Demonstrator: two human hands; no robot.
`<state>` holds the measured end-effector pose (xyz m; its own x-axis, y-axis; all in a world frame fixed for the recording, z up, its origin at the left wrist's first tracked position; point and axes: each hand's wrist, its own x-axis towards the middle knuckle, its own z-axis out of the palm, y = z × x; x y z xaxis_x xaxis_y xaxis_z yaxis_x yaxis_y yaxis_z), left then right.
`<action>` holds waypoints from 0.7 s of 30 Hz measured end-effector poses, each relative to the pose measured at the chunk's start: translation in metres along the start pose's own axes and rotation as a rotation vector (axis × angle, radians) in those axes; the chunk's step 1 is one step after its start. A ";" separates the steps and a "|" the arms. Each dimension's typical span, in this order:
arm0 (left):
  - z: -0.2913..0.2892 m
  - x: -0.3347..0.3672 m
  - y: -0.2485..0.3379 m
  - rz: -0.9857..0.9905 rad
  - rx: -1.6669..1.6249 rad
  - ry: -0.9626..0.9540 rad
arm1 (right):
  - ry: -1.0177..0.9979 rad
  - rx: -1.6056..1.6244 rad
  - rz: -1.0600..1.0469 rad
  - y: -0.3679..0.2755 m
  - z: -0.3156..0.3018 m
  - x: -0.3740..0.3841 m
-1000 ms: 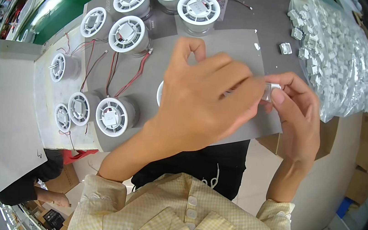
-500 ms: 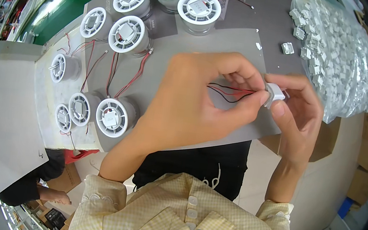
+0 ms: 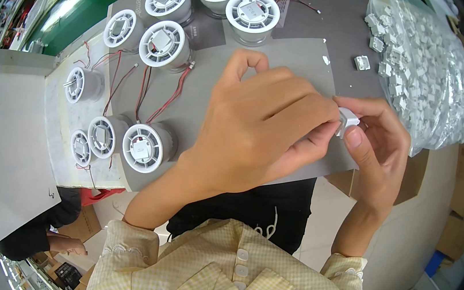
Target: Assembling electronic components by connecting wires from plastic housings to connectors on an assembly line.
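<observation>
My right hand (image 3: 381, 146) pinches a small white plastic housing (image 3: 348, 120) between thumb and fingers, above the right part of the grey mat (image 3: 265, 62). My left hand (image 3: 266, 126) is closed against the left side of that housing, back of the hand facing up. Its curled fingers cover what lies at the housing's near end, and no wires show there. Left of my hands stand several round white fan-like units with slotted rims, such as one unit (image 3: 144, 148) close to my left forearm. Red and black wires (image 3: 181, 84) with white plugs trail from some of them.
At the right lies a clear plastic bag (image 3: 431, 82) full of small white housings. One loose housing (image 3: 362, 63) sits beside it. An open cardboard box (image 3: 413, 179) stands below the table's right edge. At the lower left, another person's hand (image 3: 66, 245) shows beyond a white panel (image 3: 1, 140).
My left hand has rolled over, its fingers folding in at the housing. The red and black wires seen between its fingers are now hidden. My right hand stays nearly in place.
</observation>
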<state>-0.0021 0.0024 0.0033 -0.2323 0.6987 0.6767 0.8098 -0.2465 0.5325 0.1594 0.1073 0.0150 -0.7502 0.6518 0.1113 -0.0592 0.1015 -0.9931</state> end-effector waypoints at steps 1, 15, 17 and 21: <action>0.001 0.000 0.000 0.044 0.033 0.023 | -0.003 0.043 0.043 0.000 0.000 0.000; 0.000 0.000 0.000 0.029 -0.027 0.022 | 0.096 -0.027 -0.016 -0.006 0.005 -0.005; -0.001 0.000 0.002 0.025 -0.031 0.004 | 0.075 0.059 0.139 -0.009 0.000 -0.006; -0.004 0.001 0.003 -0.152 -0.283 -0.052 | 0.081 -0.006 -0.072 0.002 0.003 -0.007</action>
<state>-0.0017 -0.0004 0.0080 -0.3054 0.7734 0.5555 0.5846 -0.3082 0.7505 0.1622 0.1007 0.0121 -0.6882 0.7014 0.1856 -0.1069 0.1550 -0.9821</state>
